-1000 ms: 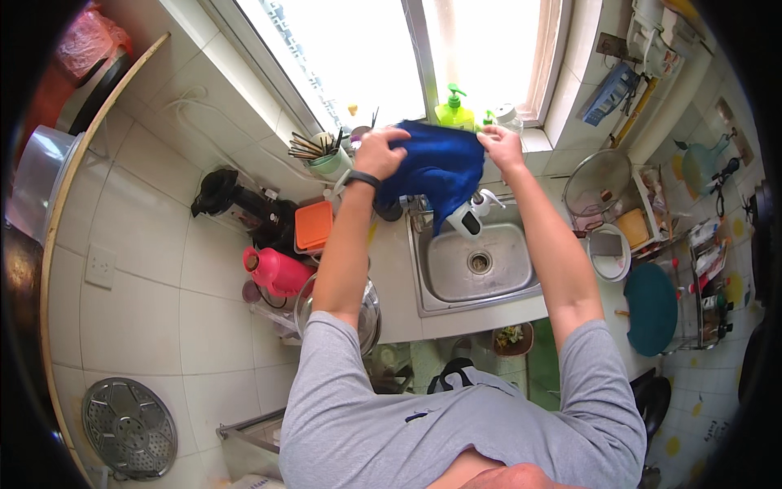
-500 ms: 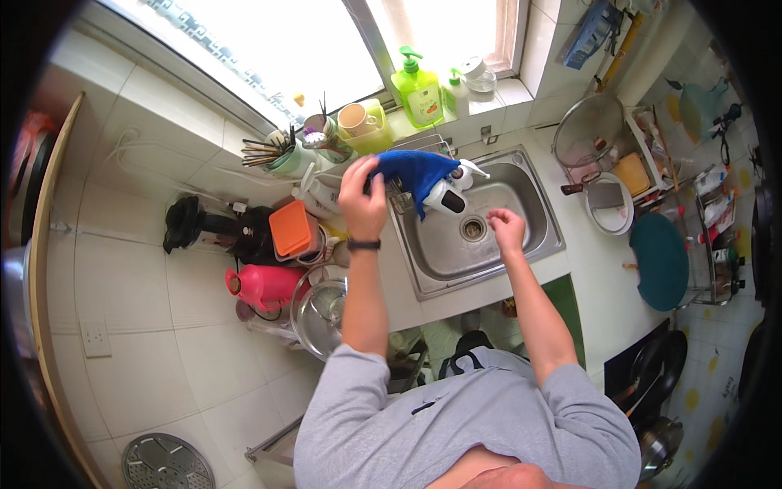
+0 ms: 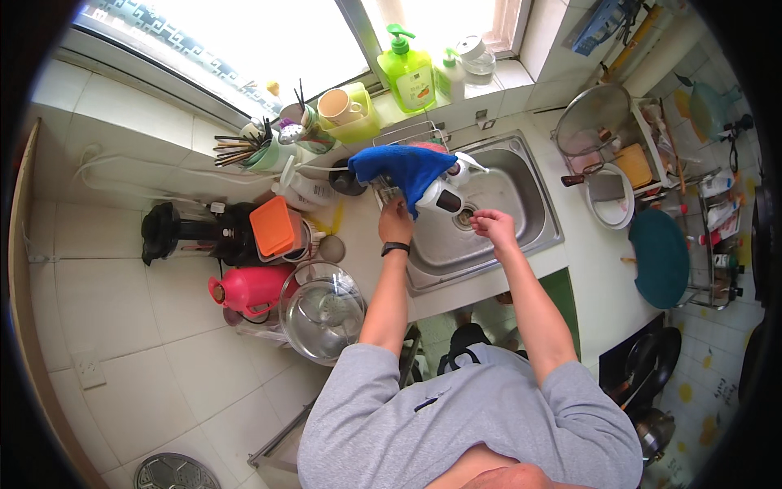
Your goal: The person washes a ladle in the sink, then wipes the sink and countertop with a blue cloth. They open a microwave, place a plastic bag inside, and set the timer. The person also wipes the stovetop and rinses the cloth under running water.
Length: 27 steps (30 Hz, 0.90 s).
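My left hand (image 3: 395,218), with a dark wristband on its wrist, is at the sink's left rim, just below a blue cloth (image 3: 403,167). Its fingertips reach toward the cloth and a small wire rack; I cannot tell whether they grip anything. The cloth hangs draped beside a white faucet attachment (image 3: 440,198) with a dark window. My right hand (image 3: 495,228) is over the steel sink (image 3: 525,191), near the drain, fingers loosely bent and apart with nothing visible in them.
A glass bowl (image 3: 322,314), a pink thermos (image 3: 248,289) and an orange-lidded container (image 3: 275,226) stand left of the sink. Behind it are a green pump bottle (image 3: 409,77) and a mug (image 3: 338,106). A white bowl (image 3: 623,216) and a teal board (image 3: 661,259) lie right.
My left hand has come down and right from the cloth's left end to below it. The right hand has shifted slightly left, its fingers more extended. The view has tilted a little.
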Available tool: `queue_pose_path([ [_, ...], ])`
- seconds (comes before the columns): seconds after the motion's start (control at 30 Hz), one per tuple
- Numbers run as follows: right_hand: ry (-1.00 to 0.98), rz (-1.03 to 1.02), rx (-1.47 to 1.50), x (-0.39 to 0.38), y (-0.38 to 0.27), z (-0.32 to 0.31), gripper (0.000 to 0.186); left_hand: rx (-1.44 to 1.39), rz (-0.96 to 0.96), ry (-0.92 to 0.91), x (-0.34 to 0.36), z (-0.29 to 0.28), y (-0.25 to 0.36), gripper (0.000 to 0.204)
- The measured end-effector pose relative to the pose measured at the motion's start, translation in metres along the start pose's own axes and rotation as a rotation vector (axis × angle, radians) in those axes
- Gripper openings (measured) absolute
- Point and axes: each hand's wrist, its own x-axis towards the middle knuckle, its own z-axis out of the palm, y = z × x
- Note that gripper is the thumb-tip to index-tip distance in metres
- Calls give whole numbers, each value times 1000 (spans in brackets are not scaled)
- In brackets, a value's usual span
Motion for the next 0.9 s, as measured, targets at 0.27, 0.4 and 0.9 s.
queue_pose_path([
  [0.27,39,159,398,42,-16,8,30,-426,-134,156,-61,47,38,27],
  [0.4,108,191,521,78,-17,17,31,-1210,-510,-388,-48,127,69,36],
  [0.9,132,-221,-749,166,35,18,32,-1959,-1053,-409,-9,194,105,39],
])
